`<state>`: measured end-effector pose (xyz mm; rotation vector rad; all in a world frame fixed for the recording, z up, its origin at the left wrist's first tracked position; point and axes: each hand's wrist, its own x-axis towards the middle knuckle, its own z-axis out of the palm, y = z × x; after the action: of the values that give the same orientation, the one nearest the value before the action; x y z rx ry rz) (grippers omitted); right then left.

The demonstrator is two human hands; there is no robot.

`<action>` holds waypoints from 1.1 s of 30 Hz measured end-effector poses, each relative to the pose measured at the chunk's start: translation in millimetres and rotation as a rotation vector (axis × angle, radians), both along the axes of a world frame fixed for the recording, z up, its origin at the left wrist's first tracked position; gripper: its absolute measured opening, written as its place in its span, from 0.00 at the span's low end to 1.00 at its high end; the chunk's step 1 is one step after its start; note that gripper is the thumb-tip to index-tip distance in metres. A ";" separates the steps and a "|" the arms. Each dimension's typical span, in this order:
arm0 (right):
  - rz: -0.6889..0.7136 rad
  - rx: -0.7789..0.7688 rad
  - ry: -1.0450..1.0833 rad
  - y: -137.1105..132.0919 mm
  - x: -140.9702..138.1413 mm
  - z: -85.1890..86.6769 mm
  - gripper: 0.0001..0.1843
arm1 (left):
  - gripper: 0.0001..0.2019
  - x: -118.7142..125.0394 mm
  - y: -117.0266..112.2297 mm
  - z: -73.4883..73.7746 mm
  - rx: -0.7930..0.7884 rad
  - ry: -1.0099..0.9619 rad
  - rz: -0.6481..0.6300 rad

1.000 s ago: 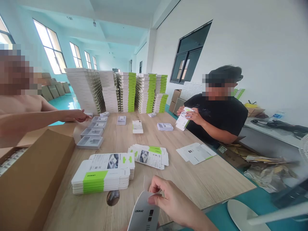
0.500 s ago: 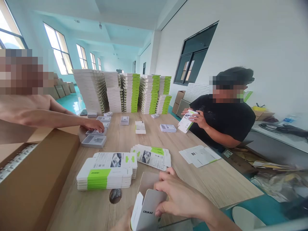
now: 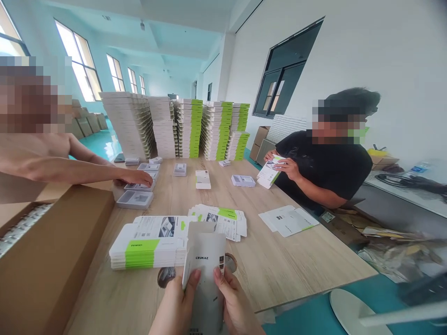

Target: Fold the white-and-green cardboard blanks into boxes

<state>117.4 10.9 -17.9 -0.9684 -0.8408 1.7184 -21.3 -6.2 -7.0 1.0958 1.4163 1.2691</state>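
Head view: the left hand (image 3: 176, 304) and right hand (image 3: 234, 302) each clasp 1 white CEUKAZ carton (image 3: 206, 253) between thumb and fingers, holding it upright over the near edge of the wooden table (image 3: 286, 265). On the table just beyond it lies a stack of flat cartons (image 3: 148, 249).

I'm in a packing workshop, a big factory hall. The long wooden table (image 3: 279, 260) carries tall stacks of white-and-green cartons (image 3: 190, 128) along its far edge. Piles of flat cartons (image 3: 148, 246) lie towards its near edge, and grey plastic trays (image 3: 134, 199) sit by its left edge. A large cardboard box (image 3: 52, 251) stands at the near left corner, with brown boxes (image 3: 260, 139) by the wall. A person in black (image 3: 328, 167) handles a carton at the right edge. High windows (image 3: 78, 60) line the hall above a teal floor (image 3: 314, 316).
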 end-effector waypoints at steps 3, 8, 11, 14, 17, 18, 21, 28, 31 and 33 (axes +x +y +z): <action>-0.087 0.001 -0.063 -0.3 -2.2 11.6 0.39 | 0.33 3.5 1.4 -1.6 0.020 0.091 0.037; -0.083 0.047 -0.130 4.6 5.8 24.7 0.35 | 0.29 -2.1 1.2 5.6 0.047 0.110 0.062; -0.059 0.074 -0.094 5.4 5.2 15.8 0.35 | 0.27 -1.8 -1.3 7.0 0.072 0.108 0.085; -0.142 0.128 -0.186 4.8 0.3 4.0 0.34 | 0.26 2.3 -3.1 4.1 0.076 0.169 0.137; -0.195 0.149 -0.277 2.6 -4.2 0.3 0.33 | 0.27 4.8 -3.3 0.1 0.066 0.190 0.151; -0.193 0.163 -0.281 1.3 -5.2 1.0 0.32 | 0.29 4.9 -3.3 -0.9 0.077 0.177 0.166; -0.184 0.238 -0.236 -4.4 -6.0 5.3 0.34 | 0.39 4.3 -4.8 -2.2 0.150 0.131 0.214; -0.112 0.342 -0.310 -13.9 8.9 9.7 0.42 | 0.40 4.7 -18.0 -7.4 0.149 0.077 0.106; -0.014 0.395 -0.404 -14.6 17.0 10.5 0.37 | 0.41 3.9 -23.7 -18.0 0.095 0.038 0.106; 0.038 0.415 -0.434 -15.5 20.5 10.8 0.32 | 0.40 2.6 -26.2 -23.7 0.072 0.016 0.114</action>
<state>138.0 -4.6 -7.1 -1.0502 -1.4394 1.2999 -18.8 -32.4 -30.7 1.0887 1.4724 1.4044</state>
